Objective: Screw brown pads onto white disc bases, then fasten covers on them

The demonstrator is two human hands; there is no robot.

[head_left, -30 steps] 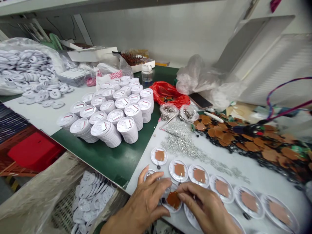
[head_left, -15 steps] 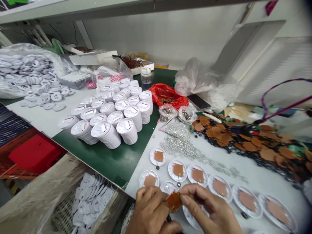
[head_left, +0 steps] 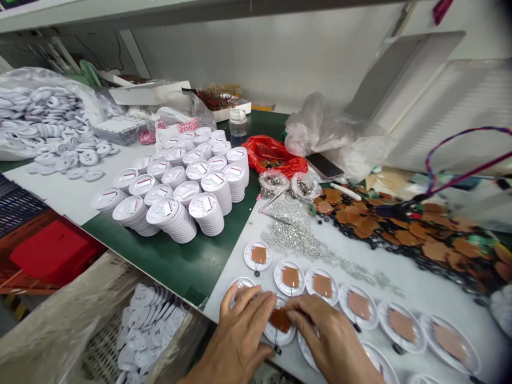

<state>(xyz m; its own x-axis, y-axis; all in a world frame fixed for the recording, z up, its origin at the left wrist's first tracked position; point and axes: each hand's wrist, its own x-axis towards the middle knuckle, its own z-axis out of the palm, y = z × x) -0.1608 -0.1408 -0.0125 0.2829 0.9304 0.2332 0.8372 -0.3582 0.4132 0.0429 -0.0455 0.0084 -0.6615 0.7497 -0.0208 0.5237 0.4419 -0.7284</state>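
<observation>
Currently, the right hand (head_left: 332,341) is curving narrowly, its fingertips touching the edge of a square copper-coloured pad (head_left: 280,320), which is lying on a round white plastic disc (head_left: 277,335); whether it is gripping cannot be told. The left hand (head_left: 236,341) is standing half open beside that disc, its fingers extending over a neighbouring disc (head_left: 240,284).

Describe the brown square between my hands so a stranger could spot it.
On the white tabletop, find the row of round white discs bearing brown squares. Your square sits between the left hand and right hand, the only one being touched.
</observation>
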